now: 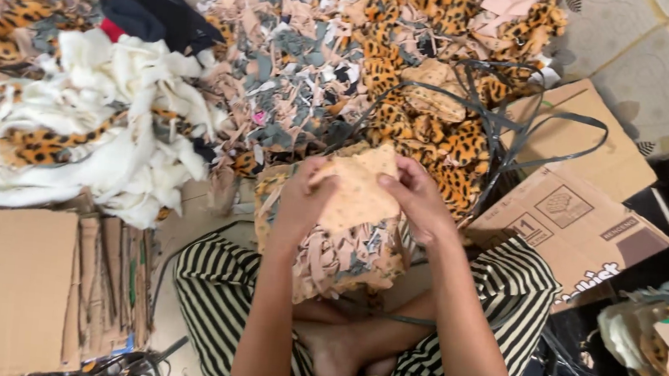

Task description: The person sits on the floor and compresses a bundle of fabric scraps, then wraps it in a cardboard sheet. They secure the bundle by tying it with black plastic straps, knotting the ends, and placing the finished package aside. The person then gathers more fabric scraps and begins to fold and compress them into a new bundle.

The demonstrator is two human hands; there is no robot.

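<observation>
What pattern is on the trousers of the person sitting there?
Black and white stripes on the trousers, clearest in the head view.

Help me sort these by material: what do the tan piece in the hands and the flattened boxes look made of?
Tan piece: probably soft fabric or faux leather, matte, dotted, bending in both hands.
Flattened boxes: brown corrugated cardboard, matte, creased flaps with printing.

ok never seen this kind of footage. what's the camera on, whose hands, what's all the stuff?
There is one camera, worn on a person's head and looking down. The person sits cross-legged on the floor in black-and-white striped trousers. Their left hand and right hand together grip a tan dotted fabric piece, held over a stuffed bundle of peach and grey cloth strips in the lap. Around them lie a heap of mixed cloth scraps, leopard-print fabric, cream fleece offcuts, black plastic straps and flattened brown cardboard boxes.
</observation>
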